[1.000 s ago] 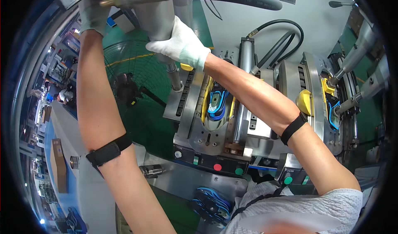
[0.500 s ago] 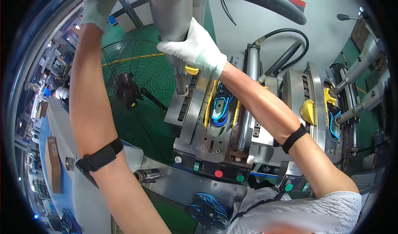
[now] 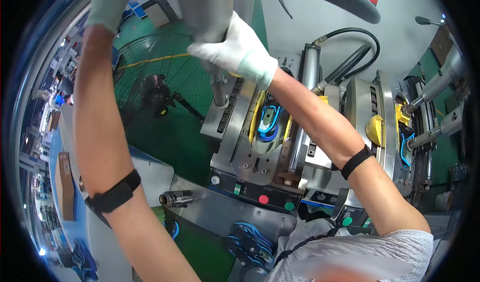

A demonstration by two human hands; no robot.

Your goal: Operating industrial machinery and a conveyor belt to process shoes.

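Observation:
My right hand (image 3: 242,52), in a white knit glove, grips the lower end of a thick grey metal cylinder (image 3: 207,12). Its thumb reaches across the front, while part of the fingers is hidden behind the metal. From that cylinder a thinner metal rod (image 3: 218,89) runs down to a steel plate of the machine. My left hand (image 3: 111,4), gloved too, is raised at the upper left; the picture's edge cuts off its fingers. Below my right wrist a black and blue shoe (image 3: 269,122) sits in the machine's holder, between yellow side pads (image 3: 256,117).
A control panel (image 3: 250,192) with red and green buttons fronts the machine. Right of it stands a second station with a yellow pad (image 3: 374,130). A wire-caged fan (image 3: 157,92) is on the green floor at left. Black and blue shoes (image 3: 250,244) lie near the lower edge.
The whole view has shifted slightly, and my left forearm sits a little farther left. My right hand keeps its grip on the grey cylinder.

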